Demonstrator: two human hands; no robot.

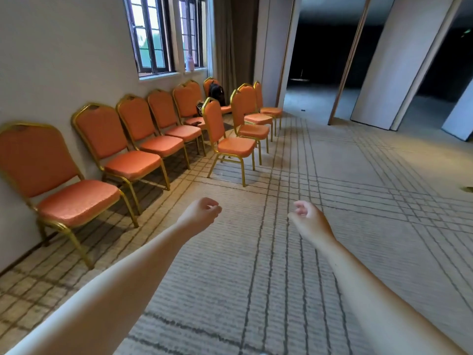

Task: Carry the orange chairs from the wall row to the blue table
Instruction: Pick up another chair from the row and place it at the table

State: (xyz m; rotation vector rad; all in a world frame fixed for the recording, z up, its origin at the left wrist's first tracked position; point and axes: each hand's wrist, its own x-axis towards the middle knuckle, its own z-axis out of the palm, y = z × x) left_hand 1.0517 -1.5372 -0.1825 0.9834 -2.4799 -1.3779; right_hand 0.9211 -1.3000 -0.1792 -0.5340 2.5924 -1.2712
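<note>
Grey carpet [332, 155] with dark crossing lines covers the floor. Orange chairs [133, 165] with gold frames stand in a row by the white wall [51, 60] at ten o'clock, windows [151, 34] above the far ones. Four loose chairs [231, 146] stand apart at twelve. Left hand [202, 213] and right hand [309, 219] reach out over the carpet, fingers [213, 208] loosely curled, holding nothing.

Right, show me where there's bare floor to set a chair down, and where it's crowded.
Bare carpet runs wide between the loose chairs and the panels, and ahead of the left hand and right hand. Crowded: the wall row, the narrow gap between it and the loose chairs, and the far seat under the backpack.
</note>
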